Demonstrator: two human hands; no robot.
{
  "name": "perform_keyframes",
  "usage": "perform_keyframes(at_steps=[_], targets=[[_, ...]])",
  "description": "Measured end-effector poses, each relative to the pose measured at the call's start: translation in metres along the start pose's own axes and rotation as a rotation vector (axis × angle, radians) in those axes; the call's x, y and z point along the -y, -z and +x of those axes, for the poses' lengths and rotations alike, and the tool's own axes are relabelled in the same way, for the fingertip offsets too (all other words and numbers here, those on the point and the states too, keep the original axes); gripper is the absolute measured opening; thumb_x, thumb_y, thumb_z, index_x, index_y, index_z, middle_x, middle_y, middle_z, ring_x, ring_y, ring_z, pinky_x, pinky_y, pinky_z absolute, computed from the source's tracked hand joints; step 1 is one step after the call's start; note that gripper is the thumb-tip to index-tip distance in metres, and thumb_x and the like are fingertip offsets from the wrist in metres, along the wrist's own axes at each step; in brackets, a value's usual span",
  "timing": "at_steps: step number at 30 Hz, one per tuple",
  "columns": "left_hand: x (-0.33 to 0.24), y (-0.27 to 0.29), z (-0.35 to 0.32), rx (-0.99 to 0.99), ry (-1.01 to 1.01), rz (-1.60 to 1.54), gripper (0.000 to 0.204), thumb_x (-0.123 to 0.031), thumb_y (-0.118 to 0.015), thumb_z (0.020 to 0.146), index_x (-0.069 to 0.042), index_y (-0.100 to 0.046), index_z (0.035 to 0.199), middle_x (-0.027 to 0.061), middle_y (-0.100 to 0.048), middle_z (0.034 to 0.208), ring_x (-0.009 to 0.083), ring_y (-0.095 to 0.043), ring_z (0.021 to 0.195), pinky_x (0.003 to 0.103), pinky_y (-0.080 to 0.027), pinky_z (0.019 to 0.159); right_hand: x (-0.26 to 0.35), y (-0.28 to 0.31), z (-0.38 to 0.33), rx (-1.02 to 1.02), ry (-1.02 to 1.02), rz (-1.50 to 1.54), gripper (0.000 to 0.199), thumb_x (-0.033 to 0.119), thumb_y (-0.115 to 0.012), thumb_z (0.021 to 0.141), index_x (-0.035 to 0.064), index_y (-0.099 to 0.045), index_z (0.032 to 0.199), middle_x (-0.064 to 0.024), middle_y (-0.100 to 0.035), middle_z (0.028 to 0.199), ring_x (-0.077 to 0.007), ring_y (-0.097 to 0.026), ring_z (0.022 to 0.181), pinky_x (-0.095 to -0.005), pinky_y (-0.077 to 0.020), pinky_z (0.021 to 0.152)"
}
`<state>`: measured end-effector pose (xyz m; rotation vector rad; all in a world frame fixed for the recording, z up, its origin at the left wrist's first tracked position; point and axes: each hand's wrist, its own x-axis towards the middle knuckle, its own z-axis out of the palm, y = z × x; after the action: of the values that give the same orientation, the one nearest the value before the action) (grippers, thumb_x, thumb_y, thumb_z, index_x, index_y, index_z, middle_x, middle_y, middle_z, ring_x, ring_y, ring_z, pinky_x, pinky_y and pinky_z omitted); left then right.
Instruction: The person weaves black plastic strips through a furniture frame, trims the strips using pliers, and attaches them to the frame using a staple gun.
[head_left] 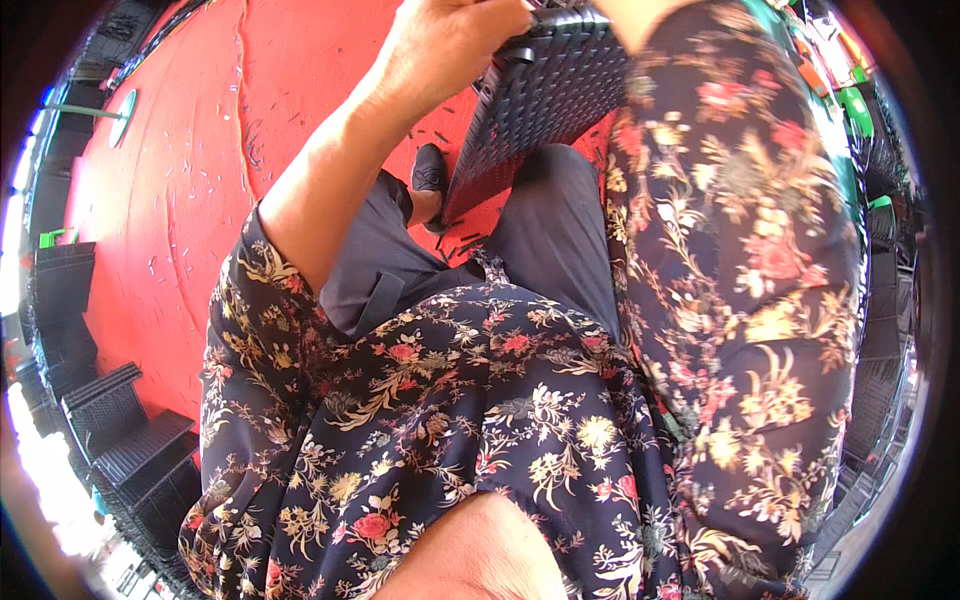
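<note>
A black woven panel [560, 85], plaited from flat strips like a chair seat or back, stands tilted between my knees. My left hand [455, 45] is closed at its upper left corner, by the frame edge; the fingertips are partly hidden at the top of the picture. My right arm, in a dark floral sleeve [740, 250], reaches up past the panel's right side. Only a bit of the right forearm shows at the top edge, and the right hand lies outside the picture.
Short black strip scraps [465, 245] litter the red floor [200, 130]. A dark shoe [430, 170] is beside the panel. Black woven chairs [130, 420] stand at the left, with more dark woven furniture [885, 300] at the right. A green round-ended object [124, 117] is at the far left.
</note>
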<state>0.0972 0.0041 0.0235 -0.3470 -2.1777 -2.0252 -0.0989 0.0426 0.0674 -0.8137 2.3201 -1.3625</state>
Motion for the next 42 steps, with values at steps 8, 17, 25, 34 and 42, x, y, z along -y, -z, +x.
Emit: perform_keyframes(at_steps=[8, 17, 25, 34, 42], targets=[[-0.006, -0.009, 0.007, 0.095, 0.131, -0.003, 0.005, -0.005, -0.056, 0.083, -0.001, -0.057, 0.084, 0.0021, -0.058, 0.078, 0.0079, -0.053, 0.069, 0.022, -0.044, 0.06, 0.034, 0.037, -0.201, -0.171, 0.189, -0.109, 0.021, 0.015, -0.046, 0.093, 0.0002, -0.059, 0.085, -0.003, -0.052, 0.065, -0.0092, -0.043, 0.05, -0.0229, -0.0349, 0.044], [-0.015, -0.009, 0.0, 0.002, -0.056, 0.076, 0.006, -0.005, -0.056, 0.082, -0.002, -0.053, 0.079, 0.0057, -0.061, 0.083, 0.0087, -0.054, 0.074, 0.025, -0.045, 0.065, -0.057, 0.021, -0.291, -0.573, 0.292, 0.038, 0.028, 0.023, -0.049, 0.097, -0.0005, -0.06, 0.106, -0.0019, -0.058, 0.066, -0.005, -0.048, 0.049, -0.0194, -0.0341, 0.045], [-0.018, -0.006, -0.001, -0.015, -0.139, 0.171, 0.008, -0.006, -0.056, 0.08, -0.001, -0.051, 0.077, 0.0072, -0.061, 0.083, 0.0106, -0.054, 0.077, 0.027, -0.045, 0.069, -0.068, -0.017, -0.35, -0.44, 0.304, -0.366, 0.016, 0.005, -0.066, 0.075, 0.0086, -0.066, 0.09, -0.0111, -0.061, 0.098, -0.0278, -0.061, 0.092, -0.0374, -0.0484, 0.078], [-0.016, -0.002, -0.001, -0.011, -0.086, 0.243, 0.009, -0.009, -0.057, 0.08, -0.001, -0.052, 0.078, 0.0073, -0.061, 0.083, 0.0098, -0.053, 0.074, 0.026, -0.045, 0.066, -0.033, 0.021, -0.303, -0.611, 0.517, -0.485, 0.011, 0.011, -0.066, 0.077, 0.0098, -0.065, 0.088, -0.0064, -0.063, 0.09, -0.0231, -0.063, 0.079, -0.0355, -0.051, 0.071], [-0.017, -0.005, 0.001, -0.002, -0.136, 0.225, 0.009, -0.009, -0.055, 0.08, 0.0, -0.053, 0.079, 0.0091, -0.061, 0.086, 0.0107, -0.054, 0.077, 0.027, -0.046, 0.067, 0.02, 0.098, -0.271, 0.136, 0.61, 0.954, 0.028, 0.014, -0.055, 0.09, -0.0008, -0.062, 0.112, -0.0136, -0.062, 0.093, -0.0261, -0.06, 0.092, -0.0432, -0.0465, 0.088]])
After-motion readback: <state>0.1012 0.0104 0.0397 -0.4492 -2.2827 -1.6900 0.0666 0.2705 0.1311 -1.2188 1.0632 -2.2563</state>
